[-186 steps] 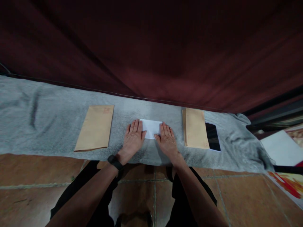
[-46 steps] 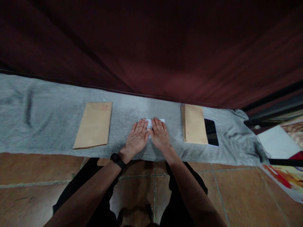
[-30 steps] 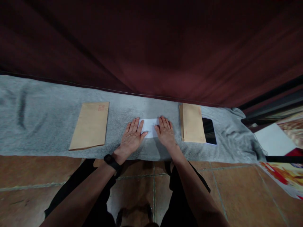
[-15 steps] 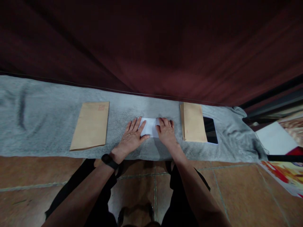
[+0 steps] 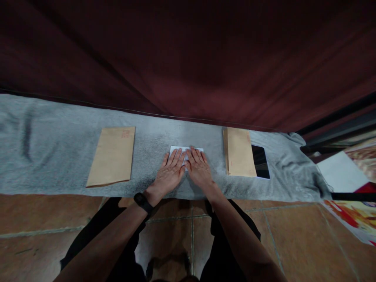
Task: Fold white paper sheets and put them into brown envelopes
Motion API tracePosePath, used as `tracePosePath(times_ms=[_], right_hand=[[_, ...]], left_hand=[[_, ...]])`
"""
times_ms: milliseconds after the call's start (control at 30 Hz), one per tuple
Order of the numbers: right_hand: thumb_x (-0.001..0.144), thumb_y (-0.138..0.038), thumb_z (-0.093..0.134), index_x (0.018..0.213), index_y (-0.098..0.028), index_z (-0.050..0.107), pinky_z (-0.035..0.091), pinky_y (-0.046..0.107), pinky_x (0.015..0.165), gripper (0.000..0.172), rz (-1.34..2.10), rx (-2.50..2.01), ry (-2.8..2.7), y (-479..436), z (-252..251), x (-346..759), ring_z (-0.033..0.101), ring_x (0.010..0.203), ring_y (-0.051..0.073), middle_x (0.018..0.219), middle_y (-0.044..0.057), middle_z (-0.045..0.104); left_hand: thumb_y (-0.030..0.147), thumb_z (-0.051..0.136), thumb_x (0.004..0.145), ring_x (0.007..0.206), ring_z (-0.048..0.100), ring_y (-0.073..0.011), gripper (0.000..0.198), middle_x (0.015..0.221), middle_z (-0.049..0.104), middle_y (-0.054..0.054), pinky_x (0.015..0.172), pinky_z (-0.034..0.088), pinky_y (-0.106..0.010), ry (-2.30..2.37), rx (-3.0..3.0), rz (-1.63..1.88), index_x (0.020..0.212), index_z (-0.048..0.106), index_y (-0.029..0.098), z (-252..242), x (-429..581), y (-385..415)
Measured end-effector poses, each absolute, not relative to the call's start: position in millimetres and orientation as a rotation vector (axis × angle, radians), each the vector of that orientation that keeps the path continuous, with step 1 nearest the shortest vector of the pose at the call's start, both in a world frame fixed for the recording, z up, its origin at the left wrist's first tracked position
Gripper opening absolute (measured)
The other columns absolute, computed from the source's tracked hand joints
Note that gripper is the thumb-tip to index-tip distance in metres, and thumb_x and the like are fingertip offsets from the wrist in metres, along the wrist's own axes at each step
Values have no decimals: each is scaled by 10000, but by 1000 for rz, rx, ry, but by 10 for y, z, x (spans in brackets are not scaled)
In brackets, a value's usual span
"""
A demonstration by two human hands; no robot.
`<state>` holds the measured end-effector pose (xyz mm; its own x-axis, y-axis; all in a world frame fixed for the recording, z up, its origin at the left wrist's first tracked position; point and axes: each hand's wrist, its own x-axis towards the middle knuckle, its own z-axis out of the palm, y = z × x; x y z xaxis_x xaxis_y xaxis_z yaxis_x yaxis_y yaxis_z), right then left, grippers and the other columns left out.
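Note:
A small white folded sheet of paper (image 5: 179, 148) lies on the grey cloth (image 5: 158, 135) in front of me, mostly covered by my hands. Flat on its left part rests my left hand (image 5: 170, 171), fingers stretched forward. My right hand (image 5: 199, 169) lies flat on the right part, its fingers also extended. The two hands are side by side, thumbs close together. On my left wrist is a black band (image 5: 143, 202).
To the left lies a brown paper envelope (image 5: 113, 156) with a red stamp. A stack of brown envelopes (image 5: 241, 152) is on the right, partly over a dark-screened phone or tablet (image 5: 260, 161). Dark red fabric (image 5: 188, 70) hangs behind the cloth-covered surface.
My hands have come together over the paper. The left moved slightly right, and the right moved left with its fingers straightened out flat.

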<state>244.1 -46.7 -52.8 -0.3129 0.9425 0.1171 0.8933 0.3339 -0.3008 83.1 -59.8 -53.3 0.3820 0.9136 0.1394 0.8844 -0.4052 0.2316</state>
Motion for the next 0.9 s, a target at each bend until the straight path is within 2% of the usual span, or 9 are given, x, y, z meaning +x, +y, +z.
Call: tracePosePath(times_ms=[133,300,567,700,900], right_hand=[[1092,-351,372,1603,-162,392,208,521,1291,545,241,-1659,-2319,-470,-536,2477,299,1573,276,1699,112,318],[1077,-382,419,1591,-132,405,229,514,1281,571,234,-1710,-2252,-409,-543,2543,300,1567,289,1687,138,345],[1023,-404,560,1579,-145,412,274,511,1257,631,290,-1698,-2231,-273,-508,2680,378,1509,292,1604,163,467],[991,-391,626,1551,-129,451,303,505,1247,643,321,-1679,-2221,-250,-477,2691,425,1461,294,1554,177,508],[941,-402,699,1524,-156,497,370,491,1205,664,318,-1700,-2176,-234,-464,2690,465,1398,307,1486,163,554]], left_hand=[[374,315,1071,1592,238,-318,605,1695,305,-182,1292,214,-546,1687,2476,382,1600,372,87,-541,808,-585],[487,411,1044,1588,229,-368,724,1703,238,-247,1273,254,-552,1817,2330,371,1613,314,50,-490,761,-544],[530,503,1006,1571,265,-401,788,1668,301,-284,1245,286,-588,1843,2323,386,1612,305,66,-494,708,-508],[487,614,955,1543,327,-415,806,1640,370,-274,1221,321,-607,1824,2275,499,1598,332,91,-551,689,-458],[304,711,872,1449,474,-378,793,1548,518,-209,1180,399,-581,1759,2125,759,1576,373,164,-633,630,-358]])
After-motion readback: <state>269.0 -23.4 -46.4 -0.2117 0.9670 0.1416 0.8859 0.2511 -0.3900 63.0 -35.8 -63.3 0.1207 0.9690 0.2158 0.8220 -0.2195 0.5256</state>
